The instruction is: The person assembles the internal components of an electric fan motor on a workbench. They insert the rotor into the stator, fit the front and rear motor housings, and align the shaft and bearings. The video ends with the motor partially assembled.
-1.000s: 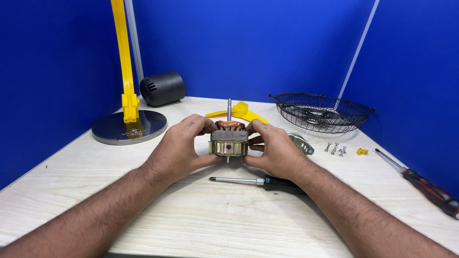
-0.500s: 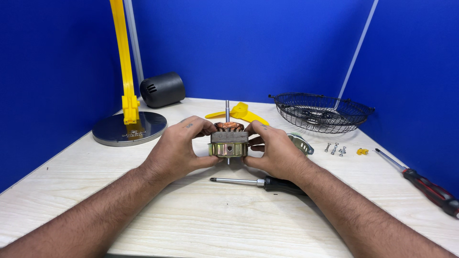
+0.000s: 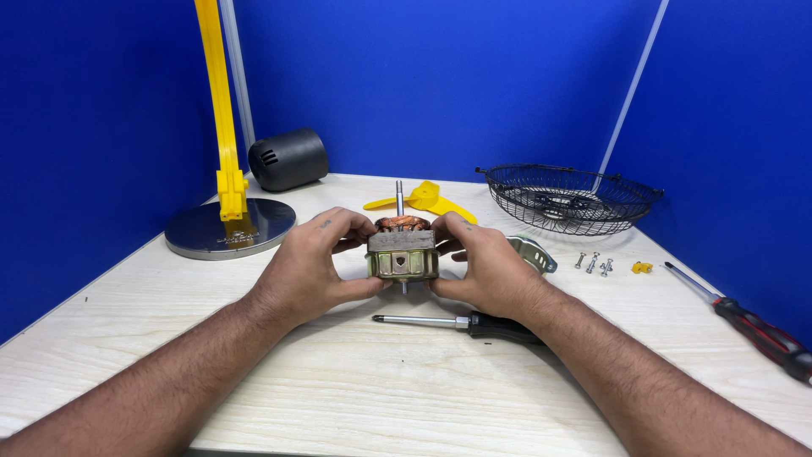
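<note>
1. The left hand and right hand each keep a closed grip on the small motor, clamped between them.
2. The motor is held just above the middle of the tabletop.
3. Its shaft, the long axis, stands upright, pointing straight up.
4. A screwdriver lies just below it.

Bright, even light falls from above; the pale table shows only soft shadows under the forearms. A dull glare sits on the round metal base near the table's left edge. Focus is sharp, edges slightly stretched.
</note>
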